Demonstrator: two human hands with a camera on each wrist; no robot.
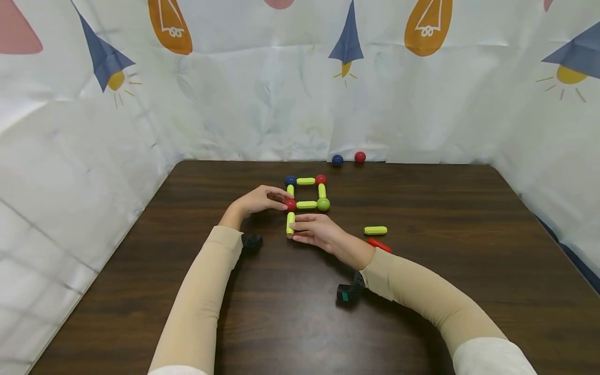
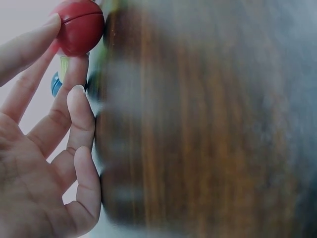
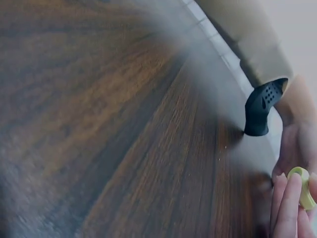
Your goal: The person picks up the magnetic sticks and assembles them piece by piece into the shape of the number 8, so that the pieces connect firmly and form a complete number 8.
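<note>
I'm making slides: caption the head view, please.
Left hand pinches a red ball of the ball-and-rod square; right hand grips a yellow rod.

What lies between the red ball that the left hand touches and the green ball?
In the head view, one yellow-green stick lies between that red ball and the green ball.

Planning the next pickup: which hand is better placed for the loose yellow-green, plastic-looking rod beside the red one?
Probably the right hand: it is nearer the loose rod, though it holds another yellow-green rod. The left hand is farther off, pinching a glossy red ball.
</note>
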